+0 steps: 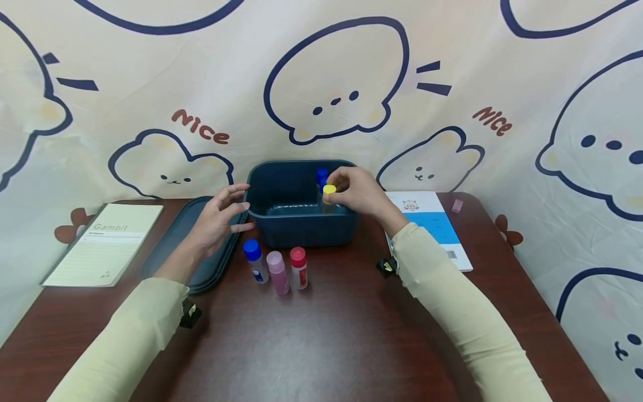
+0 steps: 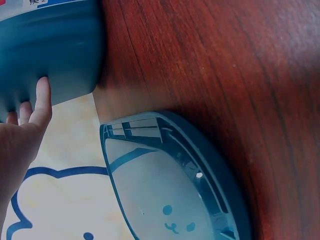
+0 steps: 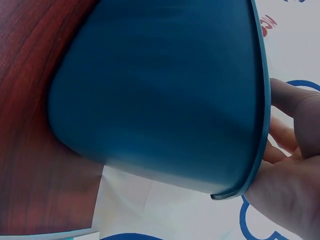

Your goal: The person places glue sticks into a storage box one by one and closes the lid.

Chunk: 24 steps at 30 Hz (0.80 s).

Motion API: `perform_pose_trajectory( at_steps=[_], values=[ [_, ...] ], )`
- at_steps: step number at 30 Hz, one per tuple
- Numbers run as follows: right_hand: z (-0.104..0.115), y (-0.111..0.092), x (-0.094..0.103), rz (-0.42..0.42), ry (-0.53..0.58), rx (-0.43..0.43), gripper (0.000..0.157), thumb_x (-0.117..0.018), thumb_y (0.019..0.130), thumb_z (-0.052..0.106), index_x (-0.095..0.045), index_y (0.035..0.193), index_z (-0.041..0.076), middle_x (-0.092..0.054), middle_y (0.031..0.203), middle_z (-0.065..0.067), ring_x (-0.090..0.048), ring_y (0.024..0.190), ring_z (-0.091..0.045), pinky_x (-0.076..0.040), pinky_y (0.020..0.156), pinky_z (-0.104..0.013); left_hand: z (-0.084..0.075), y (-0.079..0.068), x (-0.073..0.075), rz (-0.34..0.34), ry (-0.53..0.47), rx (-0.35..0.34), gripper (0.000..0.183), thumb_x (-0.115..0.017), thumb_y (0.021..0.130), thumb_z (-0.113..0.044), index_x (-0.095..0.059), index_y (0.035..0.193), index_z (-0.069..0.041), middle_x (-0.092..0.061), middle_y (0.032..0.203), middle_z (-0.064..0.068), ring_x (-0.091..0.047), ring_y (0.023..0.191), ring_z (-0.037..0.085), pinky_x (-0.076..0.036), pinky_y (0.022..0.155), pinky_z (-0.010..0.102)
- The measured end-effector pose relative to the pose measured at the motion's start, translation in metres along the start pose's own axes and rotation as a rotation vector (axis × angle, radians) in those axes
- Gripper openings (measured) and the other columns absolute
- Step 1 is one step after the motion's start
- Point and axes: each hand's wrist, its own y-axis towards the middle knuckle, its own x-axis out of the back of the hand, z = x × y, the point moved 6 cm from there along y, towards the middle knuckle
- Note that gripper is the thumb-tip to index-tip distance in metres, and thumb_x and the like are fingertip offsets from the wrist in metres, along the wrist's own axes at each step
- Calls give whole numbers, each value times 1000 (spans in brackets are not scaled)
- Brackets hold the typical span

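A dark teal bin stands on the table against the patterned cloth. My right hand reaches over its right end and pinches the yellow cap of a glue stick, held upright inside the bin. Behind it in the bin is something with a blue cap, partly hidden. My left hand has its fingers spread, fingertips against the bin's left end, as the left wrist view also shows. In front of the bin stand a blue-capped glue stick, a pink one and a red-capped one.
Under my left forearm lies the bin's teal lid. Farther left is a cream notebook. A blue and white booklet lies beyond my right wrist, with a small pink block near the table's back right corner.
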Motion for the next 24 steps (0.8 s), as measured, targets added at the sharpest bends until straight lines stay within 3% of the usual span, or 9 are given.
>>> perform_pose_trajectory(
  at_steps=[15,24],
  values=[
    [3,5,-7,67,-155,-38,29,-81,88,17,-67,111,5,-68,111,-10,-61,99,-26,-55,90,-38,1,1,1,1,-4,-1,50,-52,106,-21,-36,154,-14,-20,162,14,-25,143,36,-53,93,48],
    [2,6,-8,70,-174,-63,33,-80,89,17,-66,115,5,-68,115,-10,-62,101,-25,-53,95,-39,1,1,1,4,-2,-3,49,-52,107,-21,-36,153,-14,-20,162,15,-25,142,37,-57,89,42]
  ],
)
